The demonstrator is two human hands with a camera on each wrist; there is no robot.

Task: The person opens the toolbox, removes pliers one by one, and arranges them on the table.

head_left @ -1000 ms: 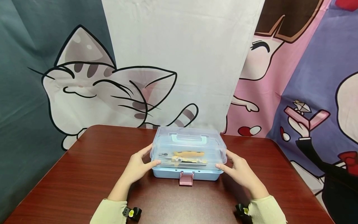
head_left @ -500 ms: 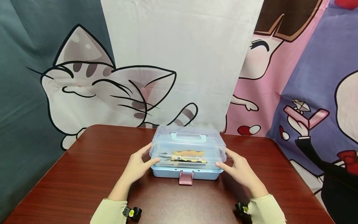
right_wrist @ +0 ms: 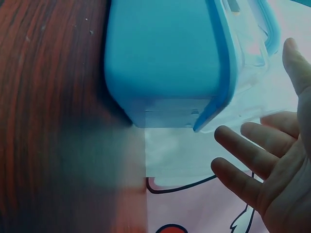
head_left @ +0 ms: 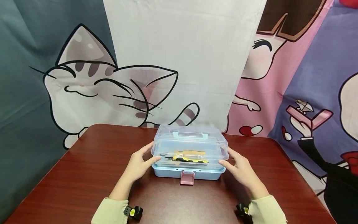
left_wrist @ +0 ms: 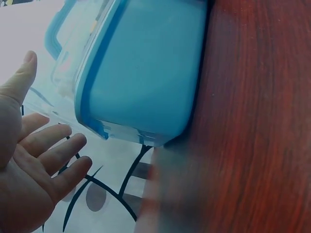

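Note:
A light-blue plastic storage box (head_left: 167,172) with a clear lid (head_left: 165,137) stands on the table. A thin gap runs along the front between lid and base, and the pink latch (head_left: 187,178) hangs down. My left hand (head_left: 137,165) touches the lid's left end, thumb at its front edge, fingers along the side. Mirroring it, my right hand (head_left: 241,168) is at the right end. Both wrist views show fairly straight, spread fingers (left_wrist: 63,155) beside the lid. Through the plastic shows a yellow-and-black tool (head_left: 190,160), with an orange-yellow shape (head_left: 190,152) behind it.
The box is near the far edge of a reddish-brown wooden table (head_left: 112,149). Right behind it hangs a cloth backdrop (head_left: 212,62) printed with a cartoon cat. A pale-blue carry handle (head_left: 190,135) sits on the lid.
The lid's front edge has risen slightly from the base, both hands moving up a little with it. The yellow-and-black tool shows more clearly; the base has stayed in place.

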